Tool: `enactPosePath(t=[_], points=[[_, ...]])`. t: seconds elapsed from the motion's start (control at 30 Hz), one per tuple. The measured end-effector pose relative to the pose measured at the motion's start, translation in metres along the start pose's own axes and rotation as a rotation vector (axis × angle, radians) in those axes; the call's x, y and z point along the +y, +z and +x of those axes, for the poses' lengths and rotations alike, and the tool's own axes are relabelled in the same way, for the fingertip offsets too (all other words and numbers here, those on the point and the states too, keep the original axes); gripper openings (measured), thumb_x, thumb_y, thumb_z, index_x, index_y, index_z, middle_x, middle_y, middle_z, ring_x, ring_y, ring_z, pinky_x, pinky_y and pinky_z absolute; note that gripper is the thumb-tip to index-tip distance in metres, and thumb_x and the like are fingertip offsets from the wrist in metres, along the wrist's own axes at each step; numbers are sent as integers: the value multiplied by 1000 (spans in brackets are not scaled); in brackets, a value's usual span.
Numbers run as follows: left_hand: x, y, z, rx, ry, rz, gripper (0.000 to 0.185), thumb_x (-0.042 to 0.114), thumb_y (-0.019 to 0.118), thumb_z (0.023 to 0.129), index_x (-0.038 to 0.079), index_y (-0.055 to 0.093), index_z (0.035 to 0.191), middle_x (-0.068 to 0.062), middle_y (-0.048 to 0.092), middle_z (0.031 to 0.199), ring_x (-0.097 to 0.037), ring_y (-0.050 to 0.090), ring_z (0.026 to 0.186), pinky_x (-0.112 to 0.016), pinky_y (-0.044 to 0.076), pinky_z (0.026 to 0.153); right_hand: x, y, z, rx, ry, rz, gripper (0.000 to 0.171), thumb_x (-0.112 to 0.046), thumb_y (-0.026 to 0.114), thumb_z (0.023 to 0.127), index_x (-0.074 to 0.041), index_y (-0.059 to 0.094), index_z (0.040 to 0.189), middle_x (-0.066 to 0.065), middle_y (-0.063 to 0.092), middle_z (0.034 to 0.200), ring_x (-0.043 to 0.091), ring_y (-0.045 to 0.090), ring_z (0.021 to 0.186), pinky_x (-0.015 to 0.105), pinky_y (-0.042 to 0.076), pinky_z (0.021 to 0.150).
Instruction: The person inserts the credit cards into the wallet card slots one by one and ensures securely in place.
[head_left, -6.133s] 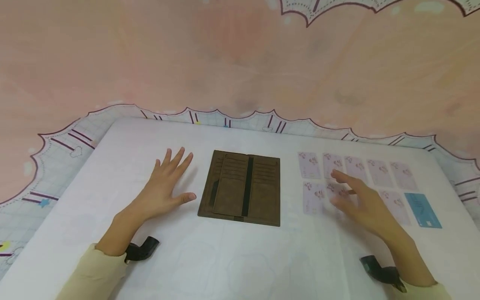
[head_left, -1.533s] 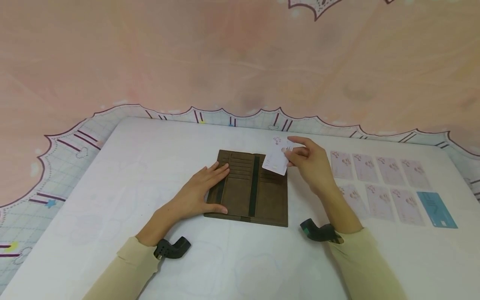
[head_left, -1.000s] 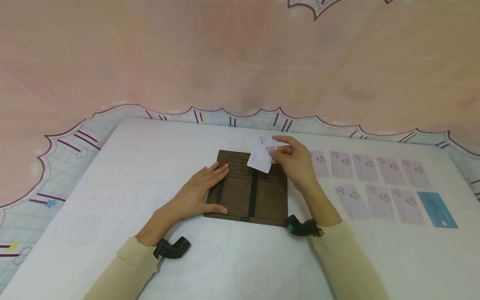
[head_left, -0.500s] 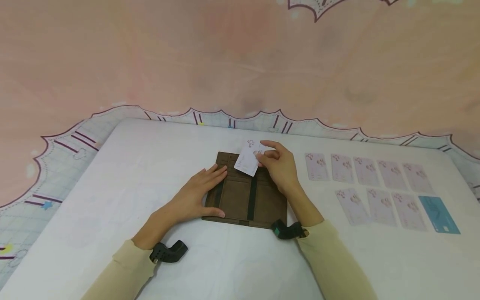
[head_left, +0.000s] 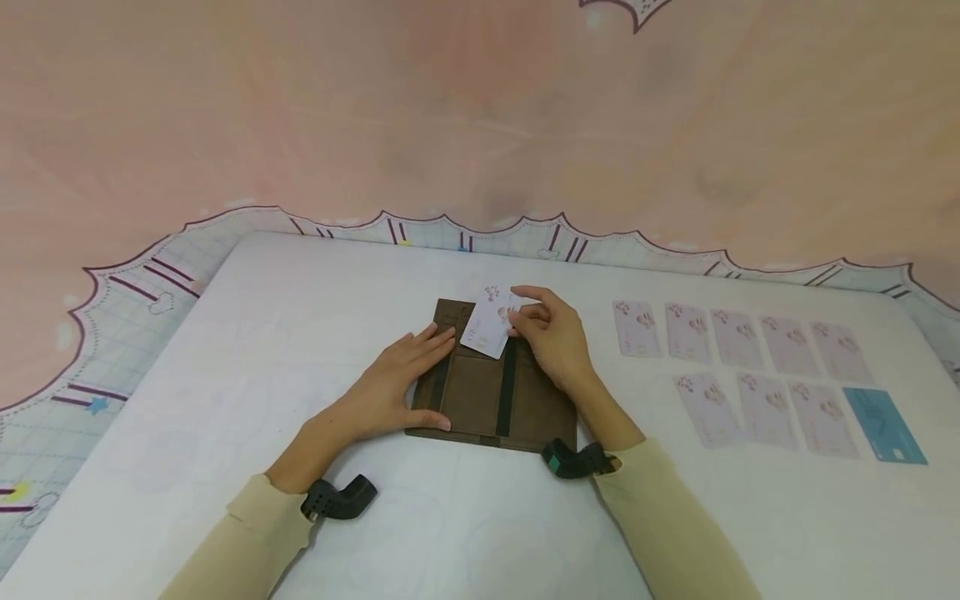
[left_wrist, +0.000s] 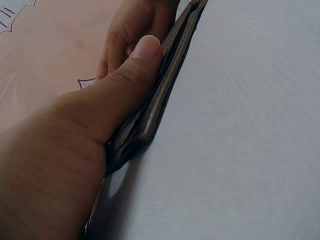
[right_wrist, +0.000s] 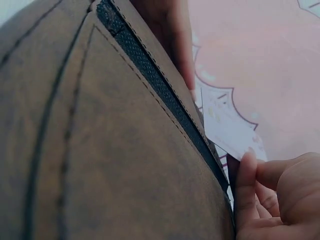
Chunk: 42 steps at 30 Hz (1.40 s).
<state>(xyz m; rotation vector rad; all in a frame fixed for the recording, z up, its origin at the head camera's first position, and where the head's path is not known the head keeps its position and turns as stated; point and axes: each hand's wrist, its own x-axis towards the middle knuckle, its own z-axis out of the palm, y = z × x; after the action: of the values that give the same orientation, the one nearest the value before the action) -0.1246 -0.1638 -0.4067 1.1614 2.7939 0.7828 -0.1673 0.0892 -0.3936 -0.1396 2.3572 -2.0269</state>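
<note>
A brown wallet [head_left: 480,400] lies unfolded on the white table [head_left: 300,333], its card slots facing up. My left hand [head_left: 390,385] lies flat on the wallet's left half, fingers straight, thumb along its near edge [left_wrist: 145,55]. My right hand [head_left: 551,337] pinches a pale pink card [head_left: 489,327] between thumb and fingers, tilted over the upper left slots. In the right wrist view the card [right_wrist: 227,125] pokes up past the wallet's dark centre strip [right_wrist: 160,95].
Two rows of several pale pink cards [head_left: 738,337] lie on the table at the right, with a blue card [head_left: 885,425] at the end of the near row. A pink and patterned cloth [head_left: 480,125] hangs behind the table.
My right hand picked a pink card from the right rows and carried it left, over the wallet's upper left slots. My left hand moved onto the wallet and stays there.
</note>
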Motion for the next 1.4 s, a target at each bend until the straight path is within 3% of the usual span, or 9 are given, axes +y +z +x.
enactPosePath(t=[0.17, 0.37, 0.6, 1.0, 1.4], points=[[-2, 0, 1, 3, -1, 6, 102, 47, 81, 70, 1, 33, 147, -10, 28, 155, -30, 15, 144, -46, 10, 116, -16, 0, -7, -4, -15, -51, 38, 1, 60, 92, 2, 55, 130, 24, 67, 96, 36, 68, 84, 19, 52, 74], [-2, -1, 2, 0, -10, 1, 102, 47, 81, 70, 1, 33, 148, -10, 28, 154, -30, 14, 144, -46, 9, 116, 4, -1, 2, -4, -29, -43, 37, -5, 64, 92, -7, 58, 128, 19, 69, 95, 30, 69, 82, 19, 52, 74], [-1, -2, 3, -12, -35, -4, 102, 47, 81, 70, 2, 33, 148, -8, 27, 155, -29, 14, 144, -45, 9, 116, 8, -1, 3, -24, -61, -137, 34, -9, 65, 92, -11, 61, 125, 11, 69, 94, 21, 69, 77, 25, 55, 72], [1, -3, 0, -16, -57, 1, 102, 48, 80, 71, 2, 31, 149, -9, 27, 155, -29, 13, 144, -46, 10, 116, 7, 2, 2, -81, -112, -248, 34, -9, 63, 93, -11, 60, 127, 8, 67, 95, 17, 68, 77, 29, 54, 72], [0, 0, 0, -10, -43, -18, 101, 49, 79, 73, 4, 30, 150, -7, 26, 156, -26, 12, 145, -46, 10, 116, 8, 7, -2, -63, -174, -380, 33, -8, 60, 95, -9, 60, 128, 7, 65, 90, 18, 65, 77, 32, 50, 68]])
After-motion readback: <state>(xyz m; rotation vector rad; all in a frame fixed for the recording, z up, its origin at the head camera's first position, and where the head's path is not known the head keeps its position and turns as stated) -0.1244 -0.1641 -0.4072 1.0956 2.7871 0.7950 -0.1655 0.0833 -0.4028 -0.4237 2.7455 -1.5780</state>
